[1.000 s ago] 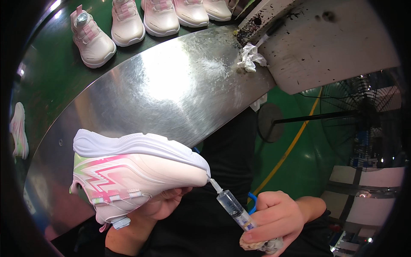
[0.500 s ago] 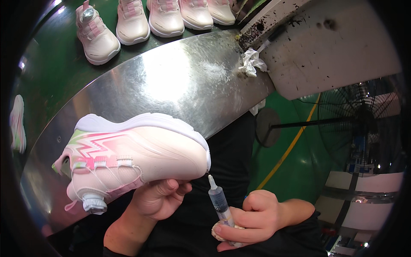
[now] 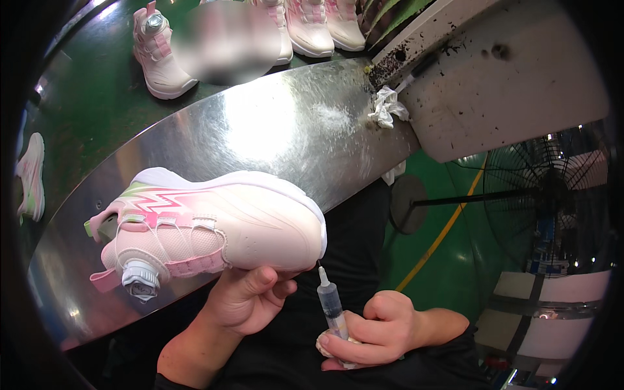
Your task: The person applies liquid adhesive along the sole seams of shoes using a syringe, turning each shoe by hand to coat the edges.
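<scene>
The left hand (image 3: 250,296) cups a pale pink shoe (image 3: 208,227) from underneath, fingers curled up around the toe end, palm under the forefoot. The shoe lies on its side, long axis running left to right: heel and round dial closure out to the left of that hand, toe pointing right, white sole turned up and away from the person. It hangs in the air just above the near edge of the shiny metal desk (image 3: 260,130), not resting on it.

Down to the right, the right hand (image 3: 377,328) is closed around a syringe (image 3: 330,305), with what looks like a wad of cloth tucked under the fingers. The syringe stands nearly upright, its tip aimed up at the toe where the sole meets the upper. Tip and shoe are very close; whether they touch cannot be told. So the shoe sits up and to the left of the right hand, and that hand is the nearer one to the toe seam, with the left hand just beside it.

Beyond both hands, more pink shoes (image 3: 159,55) stand on a green belt (image 3: 84,110), a crumpled white rag (image 3: 388,107) lies at the desk's far right corner, and a fan (image 3: 552,188) stands well off to the right.
</scene>
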Motion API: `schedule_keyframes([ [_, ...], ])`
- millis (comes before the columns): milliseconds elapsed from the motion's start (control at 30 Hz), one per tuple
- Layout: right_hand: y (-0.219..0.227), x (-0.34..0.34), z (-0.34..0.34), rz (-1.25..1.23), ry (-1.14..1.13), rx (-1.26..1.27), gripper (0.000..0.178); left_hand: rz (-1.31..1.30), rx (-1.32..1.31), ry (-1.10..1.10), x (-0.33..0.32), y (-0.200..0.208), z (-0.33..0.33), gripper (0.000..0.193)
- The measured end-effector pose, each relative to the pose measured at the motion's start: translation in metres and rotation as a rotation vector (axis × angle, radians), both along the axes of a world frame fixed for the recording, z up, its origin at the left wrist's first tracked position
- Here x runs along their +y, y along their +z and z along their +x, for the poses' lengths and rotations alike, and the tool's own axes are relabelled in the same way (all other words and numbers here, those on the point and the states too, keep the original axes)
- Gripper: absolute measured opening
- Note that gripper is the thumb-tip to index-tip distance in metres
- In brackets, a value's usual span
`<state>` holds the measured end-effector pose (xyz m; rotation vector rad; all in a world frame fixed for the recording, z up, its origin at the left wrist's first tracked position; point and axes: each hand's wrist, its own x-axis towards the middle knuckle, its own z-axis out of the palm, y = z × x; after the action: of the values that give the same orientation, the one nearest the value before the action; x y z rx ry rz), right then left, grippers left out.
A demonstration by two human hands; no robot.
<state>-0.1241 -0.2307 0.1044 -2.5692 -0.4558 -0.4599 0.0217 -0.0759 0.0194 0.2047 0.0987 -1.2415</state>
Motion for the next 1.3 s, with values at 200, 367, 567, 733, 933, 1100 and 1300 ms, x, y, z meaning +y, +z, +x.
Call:
schedule_keyframes([
  [200, 0.000, 0.002, 0.004, 0.002, 0.018, 0.014, 0.025, 0.019, -0.005, 0.007, 0.004, 0.002, 0.006, 0.041],
  [367, 0.000, -0.009, -0.001, 0.008, 0.003, -0.206, 0.057, -0.086, 0.091, -0.086, 0.012, -0.005, 0.007, 0.036],
  [567, -0.042, -0.053, 0.047, -0.024, -0.156, -0.073, 0.065, 0.126, 0.089, 0.014, 0.096, 0.002, -0.019, 0.071],
  [733, -0.075, -0.060, 0.110, 0.096, -0.190, -0.090, 0.062, 0.515, -0.164, 0.279, 0.155, 0.025, -0.014, 0.082],
  [933, -0.083, -0.049, 0.134, 0.162, -0.230, -0.104, 0.059, 0.531, -0.528, 0.410, 0.123, 0.021, 0.094, 0.063],
  [1100, -0.090, -0.051, 0.131, 0.188, -0.268, -0.114, 0.058, 0.623, -0.444, 0.404, 0.047, 0.008, 0.168, 0.041],
  [1300, -0.086, -0.061, 0.127, 0.215, -0.284, -0.084, 0.055, 0.751, -0.721, 0.619, 0.134, 0.001, 0.181, 0.025],
])
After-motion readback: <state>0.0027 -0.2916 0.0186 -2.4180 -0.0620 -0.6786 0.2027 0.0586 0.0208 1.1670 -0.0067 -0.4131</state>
